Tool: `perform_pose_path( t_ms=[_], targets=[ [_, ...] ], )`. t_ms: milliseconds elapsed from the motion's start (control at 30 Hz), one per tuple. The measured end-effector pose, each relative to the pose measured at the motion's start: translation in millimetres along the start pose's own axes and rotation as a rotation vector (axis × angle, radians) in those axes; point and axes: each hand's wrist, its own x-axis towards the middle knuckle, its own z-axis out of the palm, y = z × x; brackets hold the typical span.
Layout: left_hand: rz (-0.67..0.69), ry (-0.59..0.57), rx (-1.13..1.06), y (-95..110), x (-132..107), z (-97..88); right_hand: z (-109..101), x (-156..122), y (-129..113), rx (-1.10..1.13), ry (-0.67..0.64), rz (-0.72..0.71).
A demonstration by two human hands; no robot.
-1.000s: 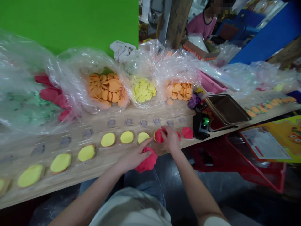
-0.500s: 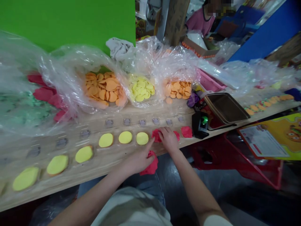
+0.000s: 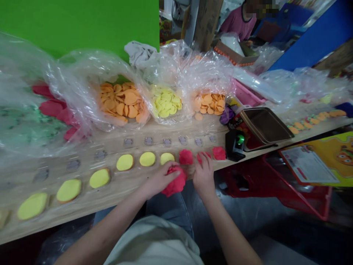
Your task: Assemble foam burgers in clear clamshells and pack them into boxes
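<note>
My left hand (image 3: pixel 161 178) is shut around a lump of red modelling dough (image 3: pixel 176 183) at the board's front edge. My right hand (image 3: pixel 203 173) rests its fingertips on a flattened red dough piece (image 3: pixel 203 157), with the fingers apart. Another red dough mound (image 3: pixel 185 156) sits between my hands, and a third (image 3: pixel 219 153) lies to the right. Along the wooden board (image 3: pixel 124 180), a row of yellow dough discs (image 3: pixel 125 162) runs left from my hands. Small grey recesses (image 3: pixel 148 141) line up behind them.
Clear plastic bags hold orange discs (image 3: pixel 124 103) and yellow discs (image 3: pixel 166 103) behind the board. A metal tray (image 3: pixel 264 125) and black device (image 3: pixel 235 145) stand to the right. A person in a pink shirt (image 3: pixel 238 22) sits beyond; a red crate (image 3: pixel 289 184) lies below.
My right hand has lifted off the left red mound and moved slightly right. My left hand has closed around the red lump, which has risen onto the board's edge.
</note>
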Motion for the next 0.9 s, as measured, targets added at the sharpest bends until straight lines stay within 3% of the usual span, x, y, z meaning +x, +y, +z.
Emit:
perform_pose_path(
  t_ms=[100, 200, 300, 400, 533, 633, 700, 833, 900],
  targets=[
    [-0.222, -0.057, -0.492, 1.1, -13.0, -17.6, -2.0, 9.5, -20.8, 0.414, -0.149, 0.047],
    [-0.316, -0.131, -0.716, -0.5, -24.7, -32.5, 0.4, 14.1, -43.6, 0.562, -0.242, 0.054],
    [-0.246, -0.086, -0.696, -6.9, -33.7, -40.8, 4.9, 12.3, -58.0, 0.503, -0.170, 0.023],
    [-0.198, -0.041, -0.635, -12.1, -38.1, -44.2, 8.4, 10.9, -61.9, 0.602, -0.171, 0.020],
    [-0.116, -0.060, -0.619, -5.8, -40.0, -48.2, 8.9, 14.4, -59.3, 0.948, -0.285, 0.346],
    [-0.029, -0.004, -0.523, -0.6, -40.3, -47.3, 5.6, 16.9, -58.4, 1.034, -0.419, 0.404],
    [-0.053, 0.085, -0.519, -4.2, -39.3, -43.6, 2.2, 18.1, -58.5, 1.014, -0.292, 0.404],
    [-0.197, 0.193, -0.756, -23.5, -40.0, -40.5, -4.1, 25.0, -56.1, 0.990, 0.054, 0.484],
    [-0.242, 0.205, -0.803, -29.5, -45.6, -47.1, -3.0, 31.5, -53.7, 0.915, 0.119, 0.457]
  ],
)
